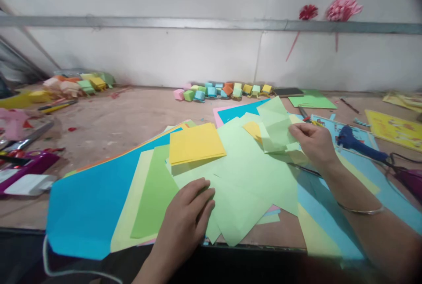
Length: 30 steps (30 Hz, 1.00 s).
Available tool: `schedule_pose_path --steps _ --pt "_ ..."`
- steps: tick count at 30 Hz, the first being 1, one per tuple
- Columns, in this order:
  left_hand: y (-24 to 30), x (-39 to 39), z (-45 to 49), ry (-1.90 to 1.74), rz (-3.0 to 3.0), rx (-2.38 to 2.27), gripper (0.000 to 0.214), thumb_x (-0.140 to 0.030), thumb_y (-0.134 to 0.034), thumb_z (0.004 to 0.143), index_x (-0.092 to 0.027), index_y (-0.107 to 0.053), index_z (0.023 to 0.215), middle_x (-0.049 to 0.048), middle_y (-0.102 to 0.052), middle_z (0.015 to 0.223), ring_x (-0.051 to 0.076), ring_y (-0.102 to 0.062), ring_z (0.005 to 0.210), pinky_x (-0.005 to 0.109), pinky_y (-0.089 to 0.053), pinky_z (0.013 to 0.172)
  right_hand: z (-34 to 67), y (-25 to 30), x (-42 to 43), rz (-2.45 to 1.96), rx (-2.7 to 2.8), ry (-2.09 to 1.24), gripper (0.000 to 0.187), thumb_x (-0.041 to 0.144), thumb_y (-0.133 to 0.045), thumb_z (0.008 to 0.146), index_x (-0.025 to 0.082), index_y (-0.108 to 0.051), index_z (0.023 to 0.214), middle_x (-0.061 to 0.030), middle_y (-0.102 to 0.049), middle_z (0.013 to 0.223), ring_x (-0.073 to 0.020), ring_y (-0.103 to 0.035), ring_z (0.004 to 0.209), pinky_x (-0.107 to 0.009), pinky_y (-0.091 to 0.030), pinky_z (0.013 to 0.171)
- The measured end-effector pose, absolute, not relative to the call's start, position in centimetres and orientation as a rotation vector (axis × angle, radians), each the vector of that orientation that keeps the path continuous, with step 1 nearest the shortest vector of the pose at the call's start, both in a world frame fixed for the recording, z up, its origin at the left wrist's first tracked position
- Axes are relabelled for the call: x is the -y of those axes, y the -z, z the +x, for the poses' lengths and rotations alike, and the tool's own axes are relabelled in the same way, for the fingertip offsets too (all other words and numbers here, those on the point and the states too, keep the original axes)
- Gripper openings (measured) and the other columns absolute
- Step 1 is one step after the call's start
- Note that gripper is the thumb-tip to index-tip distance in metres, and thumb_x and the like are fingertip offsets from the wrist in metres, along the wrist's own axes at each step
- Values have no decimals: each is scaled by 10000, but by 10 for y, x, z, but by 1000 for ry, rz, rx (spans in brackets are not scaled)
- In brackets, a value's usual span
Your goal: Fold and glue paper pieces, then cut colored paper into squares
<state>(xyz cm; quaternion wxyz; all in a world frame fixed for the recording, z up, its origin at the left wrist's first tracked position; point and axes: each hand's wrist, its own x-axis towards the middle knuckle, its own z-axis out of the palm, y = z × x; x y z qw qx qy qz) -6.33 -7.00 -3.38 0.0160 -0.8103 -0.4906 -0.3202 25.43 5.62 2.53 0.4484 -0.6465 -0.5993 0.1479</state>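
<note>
My right hand (314, 143) pinches a creased light green sheet of paper (275, 128) by its right edge, lifted and tilted above the pile. My left hand (189, 209) lies palm down on the lower left of the loose light green sheets (250, 178), its fingers slightly bent and holding nothing. Just beyond it sits a small stack of yellow paper squares (197, 144). Part of another yellow piece (253, 130) peeks out behind the lifted sheet. Blue paper (95, 196) and darker green paper (156, 196) spread out to the left.
Small folded paper blocks (211, 92) line the wall, and more are heaped at the back left (79, 84). A blue glue gun (359, 143) with a cord lies right of my right hand. A purple power strip (36, 165) with a white plug is at the left.
</note>
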Motion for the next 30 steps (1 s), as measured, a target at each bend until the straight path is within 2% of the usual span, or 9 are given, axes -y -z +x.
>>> schedule_pose_path --steps 5,11,20,26,30 --pt "34 68 -63 1082 -2508 1558 184 -236 -540 931 -169 -711 936 121 -716 1049 249 -683 981 382 -600 826 243 -22 -56 -1484 1472 -563 260 437 -631 714 185 -698 711 -38 -677 713 -192 -589 661 -295 -474 597" --pt "37 69 -64 1087 -2494 1549 170 -242 -553 925 -178 -709 951 117 -713 1074 254 -682 997 393 -594 851 237 -13 -54 -1418 1453 -679 374 445 -662 713 145 -706 932 -45 -686 725 -159 -580 614 -278 -462 566" --pt "39 68 -65 1022 -2477 1500 198 -230 -522 935 -168 -706 972 133 -712 1087 269 -685 1003 397 -600 814 236 -4 -54 -1431 1473 -749 366 446 -661 734 141 -702 932 -65 -715 783 -169 -606 647 -274 -471 566" --pt "-4 65 -52 976 -2425 1491 220 -262 -509 944 -182 -696 1027 111 -732 1047 259 -704 933 369 -595 736 235 -4 -53 -1398 1524 -762 332 445 -653 738 157 -705 895 -61 -717 770 -182 -615 662 -295 -487 603" --pt "-33 25 -30 1093 -2408 1398 188 -223 -547 922 -160 -697 1017 80 -744 954 223 -709 830 317 -559 672 233 -6 -51 -1374 1564 -745 319 440 -638 753 159 -705 888 -63 -715 787 -184 -614 682 -295 -483 618"
